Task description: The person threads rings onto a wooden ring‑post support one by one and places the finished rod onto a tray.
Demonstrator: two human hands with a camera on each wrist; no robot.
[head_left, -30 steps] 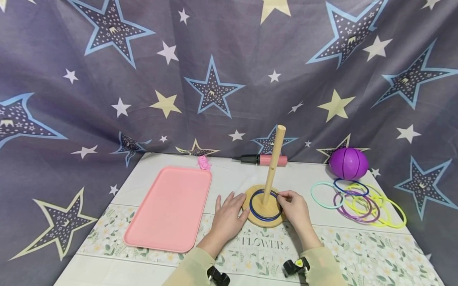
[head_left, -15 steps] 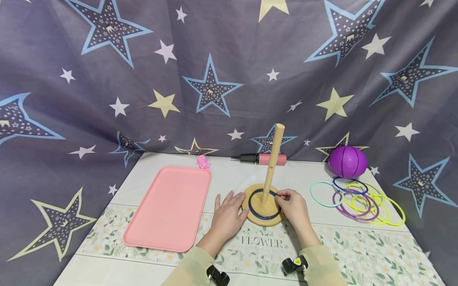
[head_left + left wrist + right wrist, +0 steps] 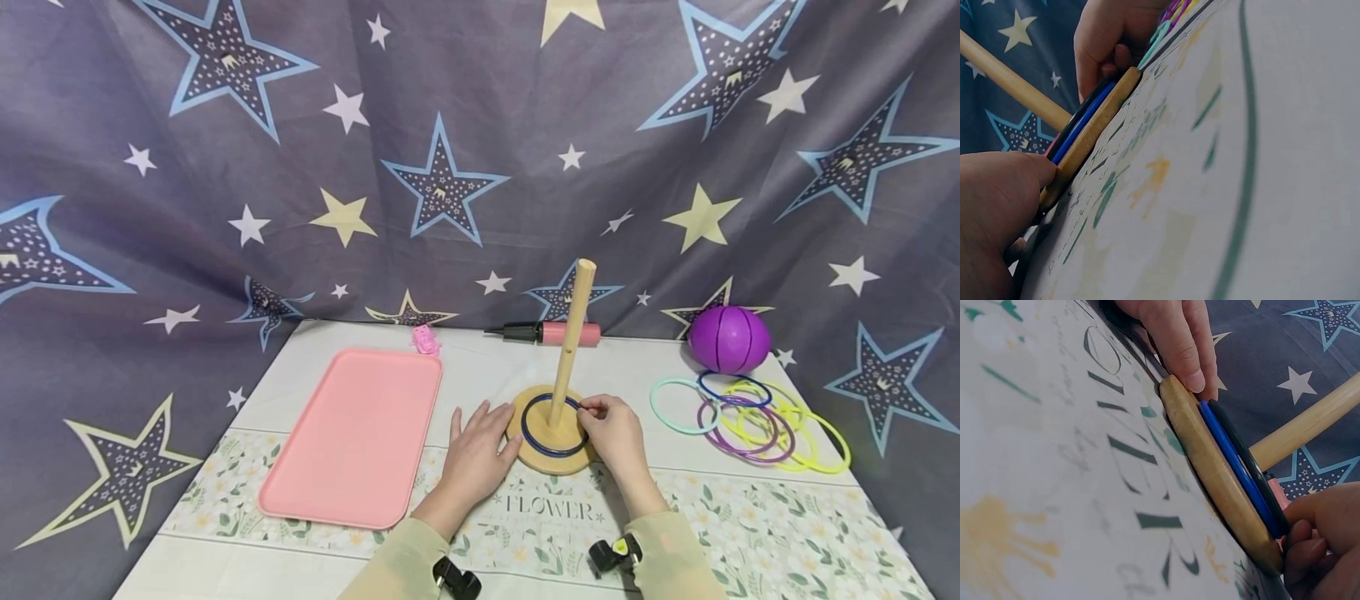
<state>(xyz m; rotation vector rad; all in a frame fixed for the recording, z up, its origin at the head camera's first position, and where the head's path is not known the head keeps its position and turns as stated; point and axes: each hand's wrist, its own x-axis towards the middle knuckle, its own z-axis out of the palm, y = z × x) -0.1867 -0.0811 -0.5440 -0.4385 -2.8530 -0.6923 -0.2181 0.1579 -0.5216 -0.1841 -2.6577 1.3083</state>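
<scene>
A right hand (image 3: pixel 617 433) is pinching the edge of a dark ring (image 3: pixel 1241 447) that is lying over a blue ring (image 3: pixel 1235 459), both circling the foot of a wooden post (image 3: pixel 572 342) on its round base (image 3: pixel 555 467), while a left hand (image 3: pixel 480 454), fingers stretched out, is bracing the base's left side. Looking slightly offset a second ago, the two rings are now nearly matching in outline from above, suggesting the lining-up is almost done, while more loose rings (image 3: pixel 750 402) are lying well apart to the right.
</scene>
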